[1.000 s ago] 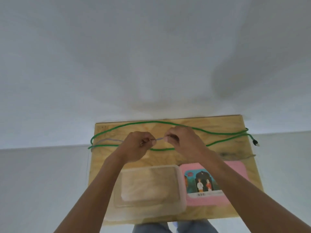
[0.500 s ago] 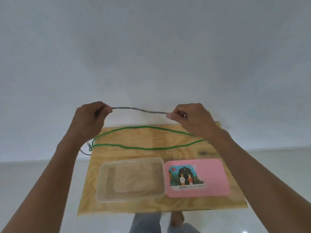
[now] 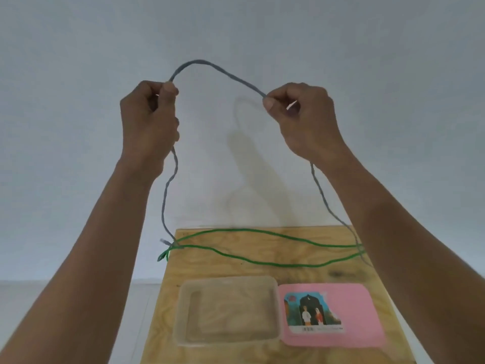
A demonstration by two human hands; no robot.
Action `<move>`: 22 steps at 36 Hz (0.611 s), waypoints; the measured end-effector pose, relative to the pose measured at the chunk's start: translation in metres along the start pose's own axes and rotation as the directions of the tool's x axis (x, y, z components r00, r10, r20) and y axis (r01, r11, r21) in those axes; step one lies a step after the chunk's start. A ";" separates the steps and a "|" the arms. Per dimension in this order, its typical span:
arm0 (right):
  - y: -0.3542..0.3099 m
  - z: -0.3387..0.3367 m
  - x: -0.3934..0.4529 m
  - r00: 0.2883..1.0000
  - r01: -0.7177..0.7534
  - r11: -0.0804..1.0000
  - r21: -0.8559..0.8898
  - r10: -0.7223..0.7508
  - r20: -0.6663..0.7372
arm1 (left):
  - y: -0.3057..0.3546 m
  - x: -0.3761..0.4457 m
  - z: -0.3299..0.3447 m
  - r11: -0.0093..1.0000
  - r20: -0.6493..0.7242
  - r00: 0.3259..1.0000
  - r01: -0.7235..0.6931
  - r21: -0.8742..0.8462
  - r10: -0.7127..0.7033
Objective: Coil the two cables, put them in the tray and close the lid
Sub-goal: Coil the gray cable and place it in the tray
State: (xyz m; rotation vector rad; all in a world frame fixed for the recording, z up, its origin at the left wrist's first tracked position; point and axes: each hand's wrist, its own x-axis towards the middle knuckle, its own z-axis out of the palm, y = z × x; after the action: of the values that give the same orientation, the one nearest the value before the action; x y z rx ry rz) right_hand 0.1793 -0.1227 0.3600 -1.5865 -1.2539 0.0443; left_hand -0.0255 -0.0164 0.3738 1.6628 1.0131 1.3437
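While raised above the tabletop (image 3: 262, 269), left hand (image 3: 149, 122) and right hand (image 3: 304, 119) with fingers (image 3: 270, 102) pinched on grey cable (image 3: 215, 70), ends hanging down, green cable (image 3: 262, 262) looped behind clear tray (image 3: 181, 311), pink lid (image 3: 362, 319) just beside.

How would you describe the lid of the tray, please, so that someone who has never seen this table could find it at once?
Start at the wooden board below the raised hands, and look along its near edge. There the clear tray sits open, and the lid lies flat against its right side. It is the only pink thing there, with a picture sticker of two small figures on its left half.
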 end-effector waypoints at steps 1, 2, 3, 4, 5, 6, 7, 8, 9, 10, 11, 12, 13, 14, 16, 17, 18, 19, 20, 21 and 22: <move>-0.004 0.003 0.006 1.000 -0.002 1.000 0.003 0.002 -0.018 | 0.007 0.005 -0.001 0.999 0.004 1.000 0.001 -0.034 -0.001; -0.007 0.005 0.011 0.999 -0.007 1.000 0.004 0.007 -0.035 | 0.014 0.009 -0.001 0.998 0.009 1.000 0.002 -0.071 -0.002; -0.008 0.007 0.014 0.999 -0.017 1.000 0.002 0.017 -0.051 | 0.019 0.014 -0.001 0.994 0.019 1.000 0.006 -0.109 -0.004; -0.008 0.009 0.016 0.997 -0.027 1.000 -0.003 0.027 -0.069 | 0.023 0.018 -0.001 0.990 0.032 0.999 0.012 -0.143 -0.008; -0.005 0.010 0.017 0.996 -0.034 0.999 -0.013 0.033 -0.086 | 0.026 0.022 -0.001 0.986 0.044 0.999 0.014 -0.166 -0.007; -0.002 0.010 0.016 0.995 -0.040 0.999 -0.033 0.036 -0.096 | 0.025 0.025 0.000 0.985 0.056 0.998 0.008 -0.171 0.001; 0.004 0.011 0.013 0.995 -0.046 0.997 -0.067 0.040 -0.090 | 0.022 0.027 0.000 0.988 0.069 0.997 -0.008 -0.152 0.019; 0.011 0.012 0.010 0.996 -0.061 0.992 -0.114 0.053 -0.067 | 0.015 0.028 0.001 0.993 0.085 0.995 -0.034 -0.111 0.043; 0.020 0.013 0.007 0.996 -0.085 0.983 -0.165 0.081 -0.028 | 0.005 0.028 0.002 0.997 0.113 0.991 -0.060 -0.053 0.066; 0.030 0.014 0.002 0.991 -0.121 0.968 -0.221 0.130 0.027 | -0.007 0.028 0.003 0.997 0.153 0.986 -0.076 0.025 0.071; 0.040 0.016 -0.002 0.976 -0.159 0.943 -0.292 0.194 0.094 | -0.021 0.026 0.005 0.990 0.204 0.977 -0.078 0.118 0.053; 0.049 0.018 -0.007 0.950 -0.189 0.906 -0.379 0.267 0.165 | -0.035 0.024 0.006 0.972 0.260 0.965 -0.079 0.223 0.019; 0.057 0.021 -0.011 0.913 -0.204 0.858 -0.472 0.341 0.225 | -0.048 0.021 0.007 0.939 0.313 0.949 -0.086 0.332 -0.023; 0.064 0.023 -0.016 0.874 -0.203 0.808 -0.554 0.405 0.270 | -0.061 0.017 0.008 0.901 0.355 0.933 -0.096 0.423 -0.067; 0.076 0.028 -0.027 0.826 -0.171 0.733 -0.658 0.471 0.310 | -0.083 0.008 0.007 0.854 0.398 0.904 -0.081 0.514 -0.154; 0.083 0.031 -0.031 0.814 -0.151 0.705 -0.693 0.486 0.317 | -0.093 0.003 0.006 0.847 0.412 0.890 -0.060 0.529 -0.194; 0.090 0.033 -0.036 0.797 -0.122 0.666 -0.736 0.507 0.327 | -0.102 -0.001 0.006 0.841 0.422 0.878 -0.043 0.540 -0.227; 0.098 0.034 -0.041 0.779 -0.077 0.614 -0.786 0.529 0.336 | -0.110 -0.005 0.006 0.834 0.421 0.872 -0.028 0.551 -0.249; 0.104 0.034 -0.045 0.763 -0.030 0.555 -0.832 0.550 0.339 | -0.117 -0.007 0.005 0.828 0.397 0.880 -0.009 0.560 -0.260; 0.110 0.030 -0.049 0.749 -0.011 0.505 -0.863 0.575 0.328 | -0.122 -0.007 0.002 0.827 0.351 0.899 0.020 0.562 -0.261; 0.115 0.025 -0.052 0.737 -0.022 0.472 -0.881 0.603 0.305 | -0.126 -0.005 -0.002 0.829 0.292 0.921 0.056 0.557 -0.259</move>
State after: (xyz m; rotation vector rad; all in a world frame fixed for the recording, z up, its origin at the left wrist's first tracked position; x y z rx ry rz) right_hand 0.2195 -0.1299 0.2379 -2.8712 -1.5064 0.2333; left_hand -0.0435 0.0293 0.2573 2.0792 1.3512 0.6234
